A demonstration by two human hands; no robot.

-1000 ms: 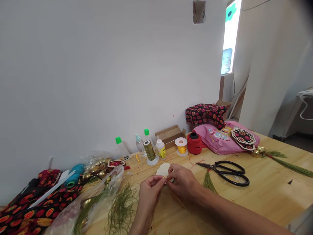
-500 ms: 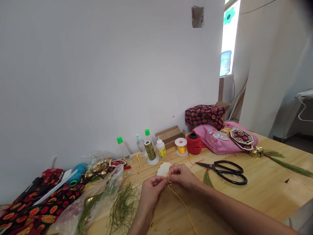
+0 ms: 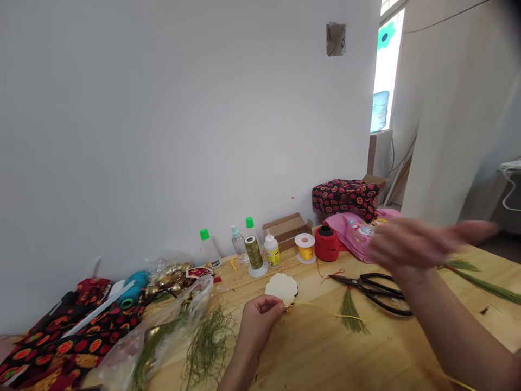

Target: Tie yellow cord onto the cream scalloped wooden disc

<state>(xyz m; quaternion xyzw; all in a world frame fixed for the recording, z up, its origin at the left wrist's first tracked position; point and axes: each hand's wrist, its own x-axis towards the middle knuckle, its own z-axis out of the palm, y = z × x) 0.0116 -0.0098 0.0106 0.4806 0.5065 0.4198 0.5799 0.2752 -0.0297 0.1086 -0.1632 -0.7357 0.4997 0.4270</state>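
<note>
My left hand [image 3: 260, 321] pinches the yellow cord [image 3: 288, 308] at the lower edge of a cream scalloped disc [image 3: 280, 287], which lies on the wooden table. From there the cord runs right across a green tassel [image 3: 350, 315]. Raised over the table's right side is my right hand [image 3: 419, 244], smeared by motion, so its fingers and anything in them cannot be made out. Below it lie black-handled scissors [image 3: 370, 290], partly hidden by the wrist. A second stretch of yellow cord shows by the right forearm at the bottom edge.
Along the wall stand an olive thread cone [image 3: 254, 254], a glue bottle [image 3: 272, 251], a yellow cord spool [image 3: 305, 250] and a red thread cone [image 3: 326, 244]. Loose green threads [image 3: 209, 347], a plastic bag and patterned fabric [image 3: 81, 336] lie left. A pink bag [image 3: 345, 231] sits back right.
My right hand has left the disc, moving up and to the right. My left hand stays at the disc's lower edge. The yellow cord now stretches rightward over the tassel.
</note>
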